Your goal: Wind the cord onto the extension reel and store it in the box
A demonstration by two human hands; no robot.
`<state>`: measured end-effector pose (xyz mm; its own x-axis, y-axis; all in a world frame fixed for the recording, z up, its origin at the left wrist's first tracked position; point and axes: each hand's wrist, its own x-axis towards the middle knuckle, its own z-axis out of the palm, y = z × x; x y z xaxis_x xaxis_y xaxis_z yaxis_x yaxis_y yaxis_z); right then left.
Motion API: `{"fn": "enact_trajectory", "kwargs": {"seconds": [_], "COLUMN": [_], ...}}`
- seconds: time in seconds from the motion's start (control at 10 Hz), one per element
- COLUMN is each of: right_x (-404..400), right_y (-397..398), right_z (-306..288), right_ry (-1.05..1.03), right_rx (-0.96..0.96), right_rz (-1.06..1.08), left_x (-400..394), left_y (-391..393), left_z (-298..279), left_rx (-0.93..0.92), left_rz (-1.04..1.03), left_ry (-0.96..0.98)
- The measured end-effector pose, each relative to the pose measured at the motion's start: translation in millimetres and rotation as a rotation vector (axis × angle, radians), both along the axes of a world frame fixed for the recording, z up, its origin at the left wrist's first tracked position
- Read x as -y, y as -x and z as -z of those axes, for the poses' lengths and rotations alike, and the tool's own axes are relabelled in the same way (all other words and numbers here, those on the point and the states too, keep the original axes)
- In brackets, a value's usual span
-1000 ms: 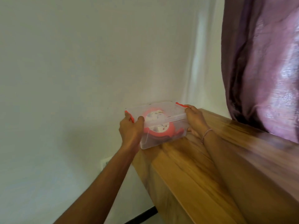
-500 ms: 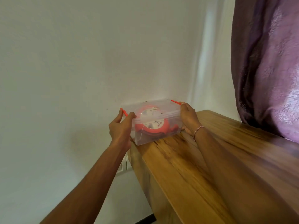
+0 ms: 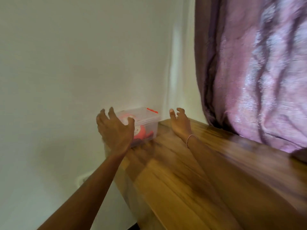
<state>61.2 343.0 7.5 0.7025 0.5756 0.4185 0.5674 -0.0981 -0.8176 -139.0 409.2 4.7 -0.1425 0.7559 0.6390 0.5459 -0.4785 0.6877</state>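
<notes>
A clear plastic box (image 3: 146, 121) with red latches stands at the far left end of a wooden surface (image 3: 191, 171), against the white wall. Its lid is on. The red extension reel (image 3: 142, 132) shows through the box wall, partly hidden behind my left hand. My left hand (image 3: 115, 130) hovers in front of the box's left side, fingers spread and loosely bent, holding nothing. My right hand (image 3: 179, 122) is apart from the box on its right, fingers loosely curled, holding nothing.
A purple curtain (image 3: 259, 72) hangs at the right, down to the back of the wooden surface. A white wall socket (image 3: 82, 179) sits on the wall below the surface's left edge. The frame is motion-blurred.
Both hands have let go of the box and drawn back from it. The box now stands by itself at the wall end of the wooden surface.
</notes>
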Motion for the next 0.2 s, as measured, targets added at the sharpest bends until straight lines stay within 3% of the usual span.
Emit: {"fn": "enact_trajectory", "kwargs": {"seconds": [0.1, 0.2], "right_x": [66.0, 132.5], "right_y": [-17.1, -27.0], "right_z": [-17.8, -31.0], "right_ry": [0.027, 0.086], "right_rx": [0.189, 0.427], "right_rz": [0.102, 0.342], "left_x": [44.2, 89.1], "left_y": [-41.9, -81.3], "left_z": [-9.5, -20.9], "left_rx": [-0.092, -0.233], "left_rz": [0.301, 0.546], "left_ry": [-0.134, -0.243]}}
